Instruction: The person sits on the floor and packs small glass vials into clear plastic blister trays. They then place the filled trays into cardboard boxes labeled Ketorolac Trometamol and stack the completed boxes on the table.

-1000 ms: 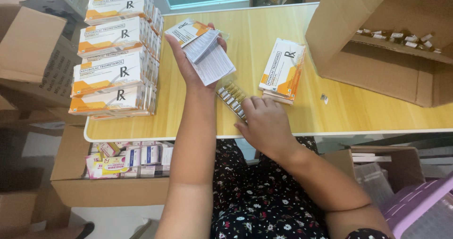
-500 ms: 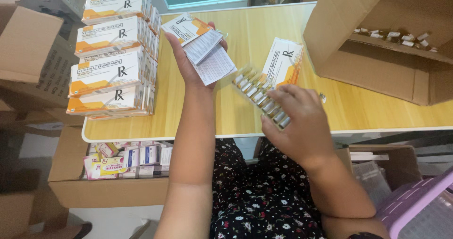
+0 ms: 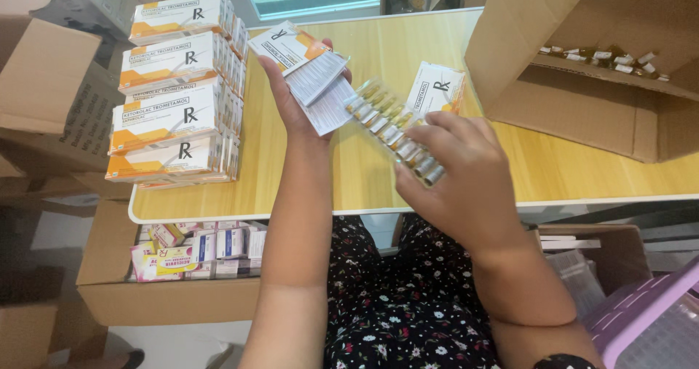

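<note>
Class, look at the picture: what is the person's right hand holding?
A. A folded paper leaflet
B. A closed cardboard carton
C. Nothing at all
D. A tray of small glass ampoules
D: the right hand grips a clear tray of ampoules above the table, while the left hand holds the small box and leaflet.

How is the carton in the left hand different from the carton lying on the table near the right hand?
The carton in the left hand is held up off the table, with a folded paper leaflet against it; the carton on the table lies flat and alone. The held one sits near the stacked cartons; the lying one is partly hidden behind the right hand. Both are white and orange.
</note>
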